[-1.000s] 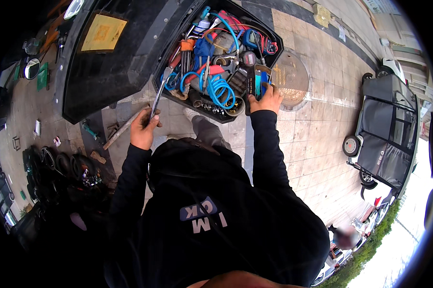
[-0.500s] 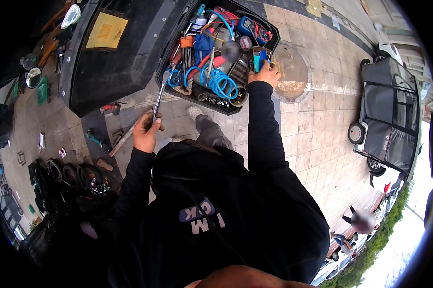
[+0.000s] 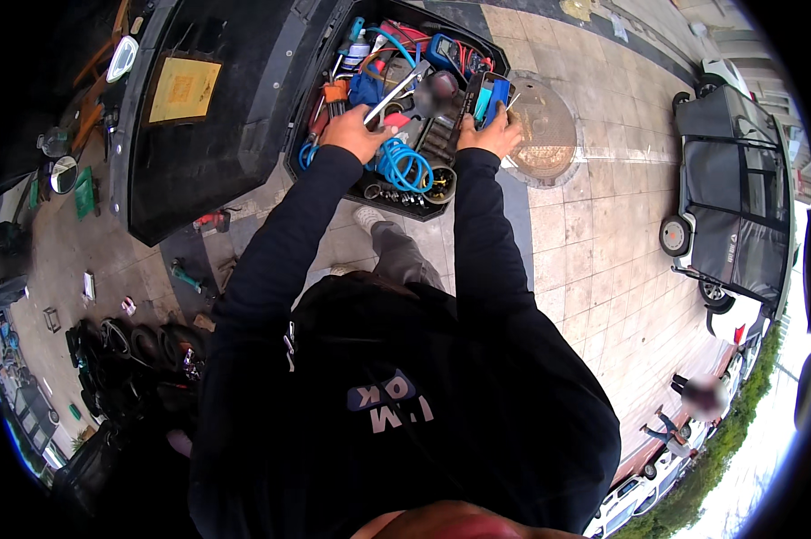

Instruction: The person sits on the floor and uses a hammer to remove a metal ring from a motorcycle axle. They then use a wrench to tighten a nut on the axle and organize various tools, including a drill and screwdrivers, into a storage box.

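Observation:
An open black toolbox [image 3: 403,208] full of mixed tools lies in front of me. My left hand [image 3: 356,137] is over its left part, fingers closed round a long, flat silver metal bar [image 3: 394,97] that slants up to the right; its exact kind is unclear. Close by that hand are a coiled blue air hose [image 3: 405,169] and orange-handled tools [image 3: 335,92]. At the box's right edge my right hand [image 3: 492,137] grips the near end of a small open dark box [image 3: 467,106] with teal and blue pieces inside.
The toolbox's large black lid [image 3: 234,117] stands open on the left. A blue multimeter [image 3: 443,51] lies at the far right. Beyond the right edge is a round manhole cover [image 3: 542,135]. A grey covered vehicle [image 3: 738,193] is parked right; tyres [image 3: 145,346] lie lower left.
My left hand has swung up and right from beside the toolbox to above it, bringing the metal bar along. My right hand stays at the small box, which now sits more tilted.

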Tool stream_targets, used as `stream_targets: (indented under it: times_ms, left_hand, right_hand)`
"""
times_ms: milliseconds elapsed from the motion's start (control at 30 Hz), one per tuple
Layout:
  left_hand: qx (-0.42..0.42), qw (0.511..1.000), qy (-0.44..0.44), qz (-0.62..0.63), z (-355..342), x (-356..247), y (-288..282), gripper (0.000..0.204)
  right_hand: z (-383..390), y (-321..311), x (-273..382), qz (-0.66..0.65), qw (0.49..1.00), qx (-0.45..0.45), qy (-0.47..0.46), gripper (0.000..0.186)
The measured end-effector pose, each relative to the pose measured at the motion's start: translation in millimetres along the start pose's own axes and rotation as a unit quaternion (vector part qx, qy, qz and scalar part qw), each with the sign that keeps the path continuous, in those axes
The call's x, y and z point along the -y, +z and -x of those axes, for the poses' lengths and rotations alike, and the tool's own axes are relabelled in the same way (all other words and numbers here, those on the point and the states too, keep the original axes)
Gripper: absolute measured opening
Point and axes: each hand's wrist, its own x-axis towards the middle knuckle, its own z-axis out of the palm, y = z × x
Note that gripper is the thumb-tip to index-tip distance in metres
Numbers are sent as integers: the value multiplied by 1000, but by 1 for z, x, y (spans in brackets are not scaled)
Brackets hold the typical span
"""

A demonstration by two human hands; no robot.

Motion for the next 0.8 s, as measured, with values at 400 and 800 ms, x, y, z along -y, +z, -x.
stream_targets:
  times_ms: [400, 800]
  left_hand:
    - [-55, 981, -33, 181, -22, 5, -50, 27]
    - [-169, 984, -61, -16, -48, 55, -8, 30]
  right_hand:
    - [33, 19, 13, -38, 994, 85, 50, 76]
    - [16, 36, 13, -23, 988, 147, 48, 81]
